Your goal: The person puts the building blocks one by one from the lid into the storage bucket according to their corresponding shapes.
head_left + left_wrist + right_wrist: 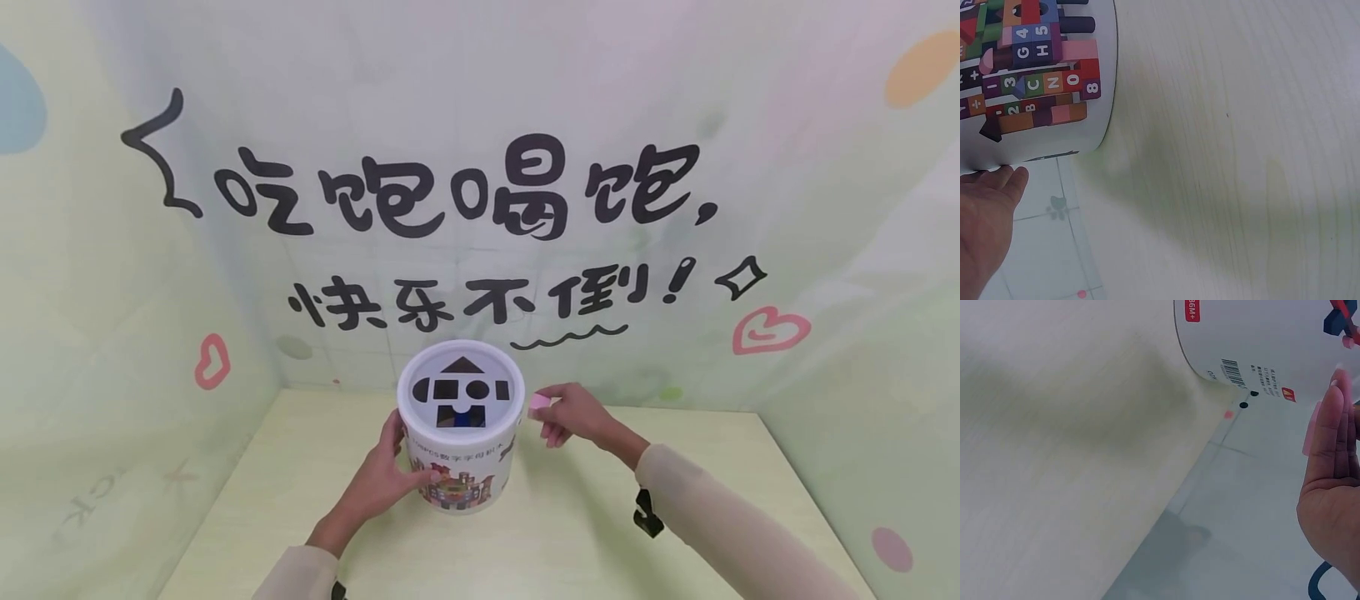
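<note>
A white block bucket with colourful block pictures stands upright on the table. Its white lid has several cut-out shapes: a triangle, a half circle, a square, a circle, a rectangle and an arch. Something blue shows through the arch slot. Holding the bucket's left side is my left hand, thumb on the front and fingers round the side. My right hand pinches a small pink block just right of the lid's rim, apart from it. In the right wrist view the fingers mostly cover the pink block.
Pale wood-grain table lies under the bucket. A printed cloth wall with large black characters rises behind it and along both sides. Long light sleeves cover the forearms.
</note>
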The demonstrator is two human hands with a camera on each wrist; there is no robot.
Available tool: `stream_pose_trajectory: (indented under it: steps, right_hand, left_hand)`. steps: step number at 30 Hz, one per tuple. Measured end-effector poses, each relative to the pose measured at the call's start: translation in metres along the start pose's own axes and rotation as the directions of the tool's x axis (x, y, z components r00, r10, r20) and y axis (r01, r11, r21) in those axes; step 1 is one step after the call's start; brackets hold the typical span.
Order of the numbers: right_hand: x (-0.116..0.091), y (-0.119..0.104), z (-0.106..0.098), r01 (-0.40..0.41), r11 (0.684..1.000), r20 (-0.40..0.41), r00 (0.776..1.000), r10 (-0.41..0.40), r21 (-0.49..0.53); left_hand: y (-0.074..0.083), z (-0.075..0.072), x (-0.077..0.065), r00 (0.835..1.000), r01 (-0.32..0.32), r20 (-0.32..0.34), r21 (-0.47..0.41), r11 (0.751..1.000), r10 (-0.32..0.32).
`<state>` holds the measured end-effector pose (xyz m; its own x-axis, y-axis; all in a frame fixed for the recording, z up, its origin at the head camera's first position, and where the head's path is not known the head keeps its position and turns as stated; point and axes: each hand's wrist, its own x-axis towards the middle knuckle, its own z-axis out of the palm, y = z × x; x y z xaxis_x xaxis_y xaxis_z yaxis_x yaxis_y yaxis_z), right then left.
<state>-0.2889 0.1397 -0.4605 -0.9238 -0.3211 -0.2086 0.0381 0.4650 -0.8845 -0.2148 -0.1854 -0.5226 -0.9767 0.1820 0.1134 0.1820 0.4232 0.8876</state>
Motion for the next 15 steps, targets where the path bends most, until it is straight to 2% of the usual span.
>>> stream_pose_trajectory:
  steps: [15]
  right_hand:
    - [-0.015, -0.044, -0.035, 0.053, 0.998, -0.001, 0.999, -0.053, -0.028]
  left_hand:
    - [-0.005, 0.001, 0.001, 1.0, -0.02, -0.007, -0.007, 1.0, 0.02]
